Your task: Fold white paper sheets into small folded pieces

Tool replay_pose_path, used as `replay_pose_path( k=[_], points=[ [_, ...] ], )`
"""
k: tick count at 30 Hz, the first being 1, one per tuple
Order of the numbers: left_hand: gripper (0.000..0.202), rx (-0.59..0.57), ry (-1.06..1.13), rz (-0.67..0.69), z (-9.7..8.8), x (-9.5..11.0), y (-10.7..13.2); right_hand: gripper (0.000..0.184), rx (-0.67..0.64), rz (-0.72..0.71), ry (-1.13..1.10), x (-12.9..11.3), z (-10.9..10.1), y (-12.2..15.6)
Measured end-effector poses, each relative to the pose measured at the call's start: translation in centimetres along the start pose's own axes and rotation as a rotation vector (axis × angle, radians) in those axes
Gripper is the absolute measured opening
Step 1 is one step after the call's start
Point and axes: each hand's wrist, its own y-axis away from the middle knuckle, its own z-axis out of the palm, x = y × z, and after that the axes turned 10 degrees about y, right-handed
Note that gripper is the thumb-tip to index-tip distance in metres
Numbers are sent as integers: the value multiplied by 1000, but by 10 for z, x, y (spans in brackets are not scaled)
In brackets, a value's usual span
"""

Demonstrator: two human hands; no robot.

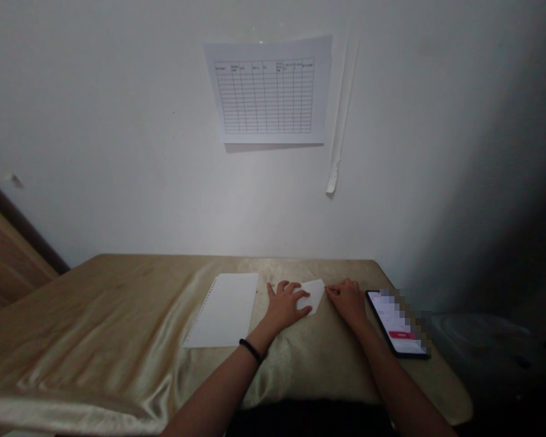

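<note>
On the table point(131, 303), spread with a shiny gold cloth, a small white piece of paper point(317, 294) with slanting edges lies between the person's two hands. The left hand point(284, 306) rests on its left part, fingers spread and loose, pressing from above rather than gripping. A dark band point(251, 350) circles that wrist. The right hand point(350, 303) has thumb and forefinger pinched together at the paper's right corner, the other fingers curled in. Beside the left hand lies a larger white sheet point(222, 312) with a row of holes down its left edge. Near the right wrist, a lit phone point(400, 334) lies face up. A printed chart point(268, 91) hangs on the wall point(118, 152) behind.
</note>
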Motion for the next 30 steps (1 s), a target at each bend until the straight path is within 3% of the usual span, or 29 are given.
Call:
replay_pose_path(
  k=[11, 30],
  points=[
    [41, 23, 14, 25, 0, 0, 1, 19, -13, -70, -310, 7, 16, -6],
    [44, 5, 21, -13, 0, 0, 0, 13, -210, -158, -266, -2, -3, 7]
  ],
)
